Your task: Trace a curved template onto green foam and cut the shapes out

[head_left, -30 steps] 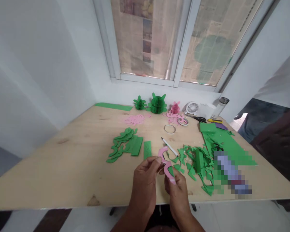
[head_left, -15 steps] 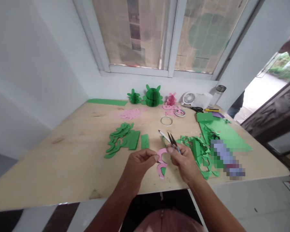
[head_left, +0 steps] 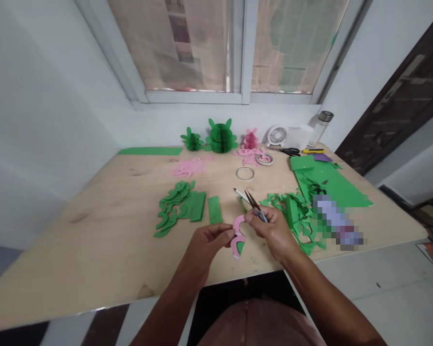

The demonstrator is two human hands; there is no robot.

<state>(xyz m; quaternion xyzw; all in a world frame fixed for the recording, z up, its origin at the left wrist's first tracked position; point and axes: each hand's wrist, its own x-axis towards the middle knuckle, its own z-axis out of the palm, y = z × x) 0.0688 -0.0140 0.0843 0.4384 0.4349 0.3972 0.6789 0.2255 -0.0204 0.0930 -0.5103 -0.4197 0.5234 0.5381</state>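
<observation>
Between my two hands is a curvy pink paper cutout (head_left: 239,235), shaped like two joined arcs, held above the table near its front edge. My left hand (head_left: 213,245) pinches it at the narrow middle. My right hand (head_left: 270,226) holds small scissors (head_left: 255,205), their blades pointing up and away, while its thumb and finger touch the top end of the pink cutout. A white pen (head_left: 239,193) lies just beyond the scissors. A green paper strip (head_left: 214,210) with faint drawn lines rests past my left hand.
Green cut shapes (head_left: 178,206) lie left of my hands, green scraps (head_left: 298,216) to the right. Pink cut pieces (head_left: 189,167) and tape rolls (head_left: 245,174) sit farther back. Paper figures (head_left: 221,137), a fan (head_left: 276,136) and a bottle (head_left: 321,129) stand along the wall.
The camera view has turned right, and the outdoor opening is out of sight. Both hands still grip the cutout and scissors in nearly the same way.
</observation>
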